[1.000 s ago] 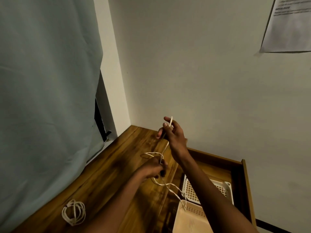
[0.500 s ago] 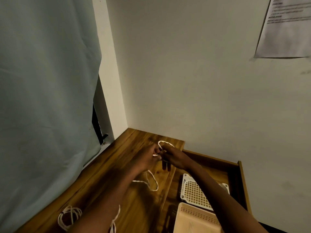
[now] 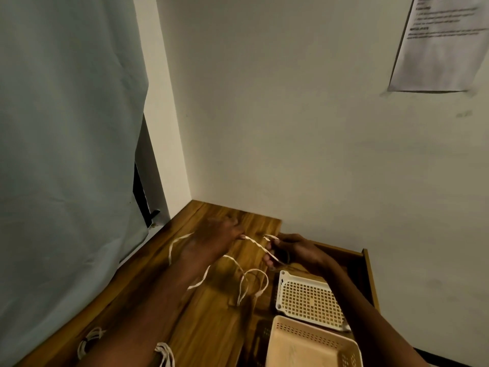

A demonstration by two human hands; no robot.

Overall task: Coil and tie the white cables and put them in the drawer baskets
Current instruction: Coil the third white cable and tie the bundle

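A thin white cable (image 3: 255, 245) stretches between my two hands above the wooden desk (image 3: 211, 327). My left hand (image 3: 214, 241) pinches one part of it; my right hand (image 3: 293, 251) grips the other part over the drawer's edge. Loose loops of the same cable (image 3: 251, 283) hang down to the desk. In the open drawer (image 3: 367, 276) sit a white perforated basket (image 3: 309, 300) and, nearer me, a beige basket (image 3: 309, 345). Two more coiled white cables (image 3: 88, 340) (image 3: 165, 354) lie at the desk's near edge beside my left forearm.
A pale curtain (image 3: 66, 154) hangs at the left over a dark window gap. White walls meet in the corner behind the desk. A printed paper sheet (image 3: 439, 41) is stuck to the right wall.
My hands dropped from a raised vertical stretch, met, then pulled apart sideways. The cable now runs level between them, and the view has tilted down.
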